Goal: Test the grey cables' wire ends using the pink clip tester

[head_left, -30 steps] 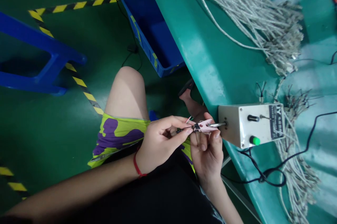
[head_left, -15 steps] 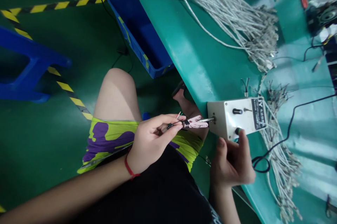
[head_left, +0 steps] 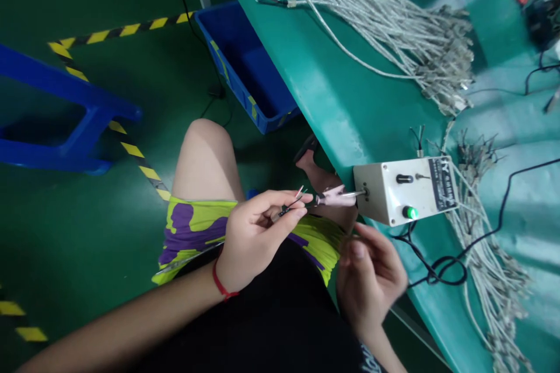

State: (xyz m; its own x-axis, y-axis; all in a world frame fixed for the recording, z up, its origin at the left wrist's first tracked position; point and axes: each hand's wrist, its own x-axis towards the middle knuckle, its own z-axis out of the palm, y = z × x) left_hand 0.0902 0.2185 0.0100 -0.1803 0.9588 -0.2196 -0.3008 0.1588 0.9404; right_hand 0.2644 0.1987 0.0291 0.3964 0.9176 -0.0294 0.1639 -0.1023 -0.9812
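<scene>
Fine wires (head_left: 300, 191) pinched at the tips of the left grip (head_left: 258, 227)

The worktop (head_left: 350, 110) slants past on the right of the left grip, bearing a large bundle of pale cables (head_left: 385, 34) ahead and to the right, with another bundle (head_left: 490, 279) beyond the right grip (head_left: 371, 279). The cables look springy and slick-jacketed; a handful taken mid-length would likely hold better than their splayed ends.

Just ahead of the right grip, at the worktop's edge, is a white box (head_left: 422, 195), hard-cased and probably the weightiest thing near either grip; its flat sides suit a full hold. The right grip is half curled and blurred; whether it holds anything, I cannot tell.

From the box a metal rod (head_left: 357, 193) points back toward the left grip, with a pink clip (head_left: 336, 195) at its end. The clip looks light and stiff, best worked at its sides.

The left grip is closed, thumb against fingers, on a dark cable end (head_left: 283, 209), its wires poking out just short of the clip; whether one reaches it is too fine to tell. They look feather-light, limp and easily bent or nicked, so the firmer dark sleeve seems the safer place to hold.
</scene>
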